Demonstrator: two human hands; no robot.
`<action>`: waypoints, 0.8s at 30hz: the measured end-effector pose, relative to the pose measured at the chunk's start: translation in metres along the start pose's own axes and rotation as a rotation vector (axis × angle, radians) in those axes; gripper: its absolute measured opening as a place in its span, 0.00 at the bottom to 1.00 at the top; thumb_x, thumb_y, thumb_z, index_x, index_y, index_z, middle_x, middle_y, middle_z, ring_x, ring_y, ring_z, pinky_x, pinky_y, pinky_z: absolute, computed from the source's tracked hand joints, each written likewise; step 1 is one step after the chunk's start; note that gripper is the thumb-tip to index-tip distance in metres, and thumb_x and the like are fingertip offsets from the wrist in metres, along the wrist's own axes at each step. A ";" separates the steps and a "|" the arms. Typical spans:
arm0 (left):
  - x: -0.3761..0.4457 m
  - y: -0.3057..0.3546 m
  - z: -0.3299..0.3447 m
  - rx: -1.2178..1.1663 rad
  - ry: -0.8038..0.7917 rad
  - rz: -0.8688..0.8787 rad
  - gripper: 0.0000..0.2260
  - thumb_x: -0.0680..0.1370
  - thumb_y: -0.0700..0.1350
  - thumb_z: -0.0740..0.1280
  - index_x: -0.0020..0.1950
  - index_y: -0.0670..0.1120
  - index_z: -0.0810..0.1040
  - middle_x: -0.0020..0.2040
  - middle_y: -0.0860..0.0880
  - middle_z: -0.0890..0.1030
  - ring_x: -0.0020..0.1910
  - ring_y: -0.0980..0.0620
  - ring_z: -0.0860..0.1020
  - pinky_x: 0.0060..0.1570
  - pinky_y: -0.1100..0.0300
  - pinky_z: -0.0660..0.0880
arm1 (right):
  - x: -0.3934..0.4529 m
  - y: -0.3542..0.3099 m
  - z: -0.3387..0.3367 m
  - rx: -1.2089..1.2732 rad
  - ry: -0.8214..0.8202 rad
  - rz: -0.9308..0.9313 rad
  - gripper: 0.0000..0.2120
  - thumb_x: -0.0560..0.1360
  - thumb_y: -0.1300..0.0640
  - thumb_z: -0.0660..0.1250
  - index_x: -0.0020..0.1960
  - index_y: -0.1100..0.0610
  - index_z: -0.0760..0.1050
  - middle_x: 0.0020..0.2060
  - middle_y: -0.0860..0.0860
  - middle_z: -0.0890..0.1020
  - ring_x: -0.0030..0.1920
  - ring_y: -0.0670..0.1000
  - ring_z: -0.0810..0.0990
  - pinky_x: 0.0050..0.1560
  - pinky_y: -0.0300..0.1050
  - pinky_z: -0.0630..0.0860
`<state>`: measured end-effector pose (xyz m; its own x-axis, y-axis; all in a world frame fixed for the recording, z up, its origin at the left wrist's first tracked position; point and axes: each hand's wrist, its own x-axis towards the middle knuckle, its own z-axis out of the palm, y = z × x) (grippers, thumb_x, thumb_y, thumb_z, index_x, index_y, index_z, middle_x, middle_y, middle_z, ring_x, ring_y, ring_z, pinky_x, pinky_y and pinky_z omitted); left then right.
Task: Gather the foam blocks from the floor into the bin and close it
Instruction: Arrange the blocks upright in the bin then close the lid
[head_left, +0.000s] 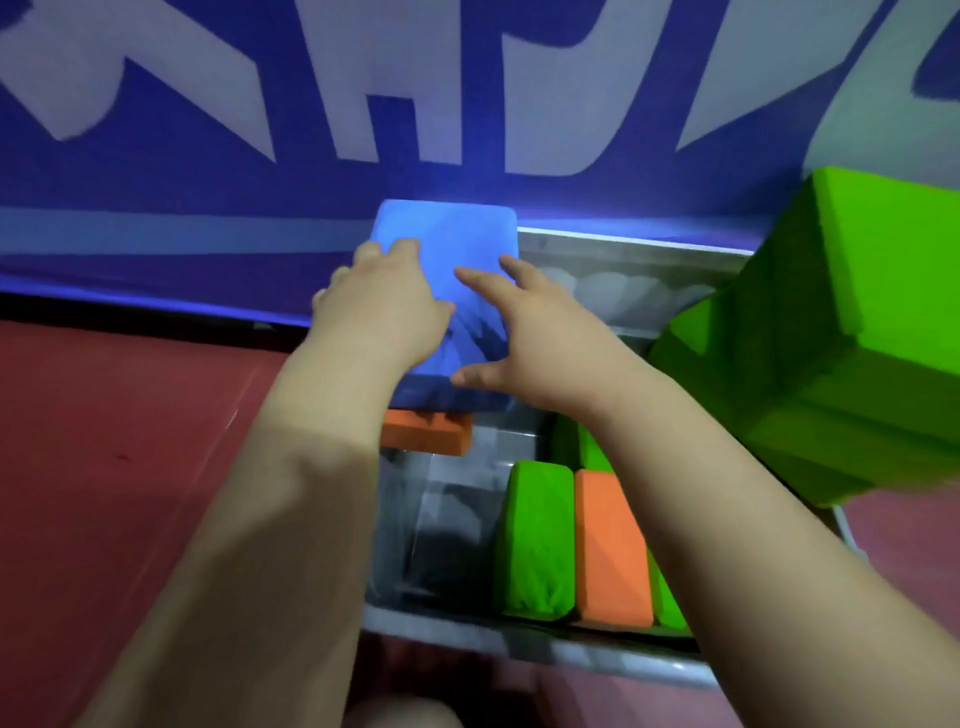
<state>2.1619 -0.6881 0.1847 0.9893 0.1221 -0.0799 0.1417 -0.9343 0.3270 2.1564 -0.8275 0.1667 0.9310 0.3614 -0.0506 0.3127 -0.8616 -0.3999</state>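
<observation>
A blue foam block (457, 244) lies flat over the far left part of the clear plastic bin (519, 639). My left hand (379, 306) grips its left edge, fingers curled over the top. My right hand (535, 332) presses flat on its top with the fingers spread. Under the blue block an orange block (431, 434) peeks out. Inside the bin stand a green block (535, 540) and an orange block (610, 551) side by side, with more green behind them. The bin's left half shows bare clear plastic.
Large green foam blocks (841, 343) are stacked at the right, overlapping the bin's right side. A blue banner with white letters (311, 104) hangs along the wall behind. Red floor (114, 441) stretches to the left of the bin.
</observation>
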 end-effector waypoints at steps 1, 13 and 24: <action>0.000 -0.014 0.000 -0.038 -0.038 -0.057 0.30 0.77 0.53 0.65 0.75 0.47 0.57 0.74 0.42 0.61 0.70 0.38 0.65 0.66 0.47 0.64 | 0.004 -0.008 0.005 -0.043 -0.030 0.013 0.46 0.67 0.41 0.73 0.76 0.44 0.51 0.77 0.56 0.49 0.77 0.56 0.50 0.73 0.55 0.59; -0.005 -0.060 0.012 -0.358 -0.085 -0.135 0.32 0.67 0.61 0.72 0.64 0.46 0.72 0.60 0.46 0.79 0.57 0.44 0.77 0.54 0.52 0.74 | 0.016 -0.014 0.033 0.080 0.063 0.155 0.48 0.65 0.44 0.76 0.77 0.48 0.53 0.76 0.59 0.49 0.75 0.60 0.56 0.74 0.50 0.58; -0.010 0.045 -0.015 -1.188 0.122 0.171 0.34 0.57 0.58 0.76 0.61 0.53 0.70 0.58 0.53 0.78 0.56 0.56 0.78 0.56 0.52 0.77 | -0.039 0.023 -0.043 0.816 0.252 0.378 0.25 0.66 0.34 0.67 0.56 0.47 0.78 0.53 0.46 0.82 0.53 0.51 0.82 0.51 0.53 0.81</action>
<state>2.1594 -0.7269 0.2141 0.9862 0.1175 0.1170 -0.1108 -0.0581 0.9921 2.1352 -0.8764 0.1989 0.9872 -0.0623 -0.1471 -0.1596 -0.3547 -0.9212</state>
